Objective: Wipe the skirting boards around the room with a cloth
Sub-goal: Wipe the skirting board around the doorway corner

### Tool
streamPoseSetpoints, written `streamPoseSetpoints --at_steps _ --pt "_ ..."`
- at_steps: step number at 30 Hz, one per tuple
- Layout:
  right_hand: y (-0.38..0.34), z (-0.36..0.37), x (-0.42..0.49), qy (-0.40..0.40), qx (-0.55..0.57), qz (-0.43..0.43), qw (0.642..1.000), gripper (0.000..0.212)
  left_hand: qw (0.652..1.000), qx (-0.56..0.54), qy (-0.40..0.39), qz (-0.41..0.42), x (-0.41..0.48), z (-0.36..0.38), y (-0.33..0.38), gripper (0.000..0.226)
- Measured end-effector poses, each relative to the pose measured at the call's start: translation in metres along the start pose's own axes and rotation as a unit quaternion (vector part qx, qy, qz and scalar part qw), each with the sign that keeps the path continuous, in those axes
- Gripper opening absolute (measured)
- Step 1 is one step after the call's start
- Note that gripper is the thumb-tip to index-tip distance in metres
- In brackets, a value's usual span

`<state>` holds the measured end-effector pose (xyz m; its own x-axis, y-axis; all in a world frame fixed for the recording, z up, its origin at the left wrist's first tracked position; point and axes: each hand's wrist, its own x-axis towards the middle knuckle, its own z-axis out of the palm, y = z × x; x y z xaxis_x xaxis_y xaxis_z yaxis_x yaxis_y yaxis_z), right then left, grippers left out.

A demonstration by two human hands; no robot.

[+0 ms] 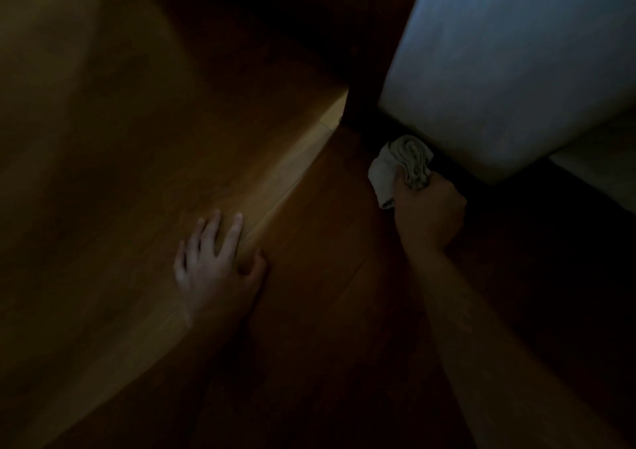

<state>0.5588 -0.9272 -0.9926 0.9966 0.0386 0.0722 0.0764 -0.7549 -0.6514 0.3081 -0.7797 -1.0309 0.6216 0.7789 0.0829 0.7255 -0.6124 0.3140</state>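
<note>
Bunching out above the right hand's (428, 212) grip, cloth (401, 166)

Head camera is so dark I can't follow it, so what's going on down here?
A person reaches down to a wooden floor beside a wall. The left hand rests open, fingers spread, against the wall just above the skirting board. The right hand grips a bunched pale cloth at the bottom edge of a pale bulky object, apart from the skirting board.

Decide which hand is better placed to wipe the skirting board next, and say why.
Right: the right hand grips the cloth, while the left hand rests flat and empty against the skirting board.
</note>
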Motion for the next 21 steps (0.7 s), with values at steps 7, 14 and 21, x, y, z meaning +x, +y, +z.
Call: streamPoseSetpoints --at_steps 7,14,21 --pt "0.010 -0.003 -0.003 0.011 0.012 0.014 1.000 0.034 1.000 0.000 0.000 -0.003 -0.001 0.001 0.000 0.068" --pt "0.015 -0.003 0.000 0.013 0.006 -0.001 1.000 0.030 1.000 0.007 0.004 0.002 0.000 0.003 -0.001 0.074" --pt "0.014 -0.003 -0.001 0.016 -0.004 -0.011 1.000 0.034 1.000 0.005 0.003 -0.004 0.000 0.000 0.002 0.071"
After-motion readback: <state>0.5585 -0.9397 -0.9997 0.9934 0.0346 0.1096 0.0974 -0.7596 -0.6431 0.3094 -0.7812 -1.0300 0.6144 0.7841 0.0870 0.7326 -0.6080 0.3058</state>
